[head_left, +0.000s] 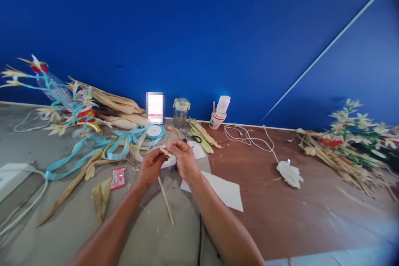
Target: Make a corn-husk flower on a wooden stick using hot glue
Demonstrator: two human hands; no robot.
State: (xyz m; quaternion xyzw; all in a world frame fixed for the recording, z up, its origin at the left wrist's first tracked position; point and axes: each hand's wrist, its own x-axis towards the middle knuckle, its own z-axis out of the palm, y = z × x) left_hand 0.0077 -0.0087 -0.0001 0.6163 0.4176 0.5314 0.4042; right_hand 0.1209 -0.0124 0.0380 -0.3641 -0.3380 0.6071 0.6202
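Fingers pinched, my left hand (152, 167) and my right hand (184, 158) meet over the middle of the table. Between their fingertips is a small pale strip of corn husk (167, 152), partly hidden by the fingers. A thin wooden stick (166, 203) slants down below my left hand; whether it touches that hand I cannot tell. White paper (226, 191) lies beneath my right wrist. Just beyond the hands are scissors (195, 139) with black handles and a roll of light blue ribbon (154, 131), its loose lengths trailing left.
Dried corn husks (115, 106) and blue-stemmed husk flowers (51, 87) crowd the left. A lidded glass jar (181, 113) and a paper cup (217, 121) stand by the blue partition (199, 41). White cable (264, 147), crumpled tissue (290, 174) and green-stemmed flowers (355, 122) occupy the right.
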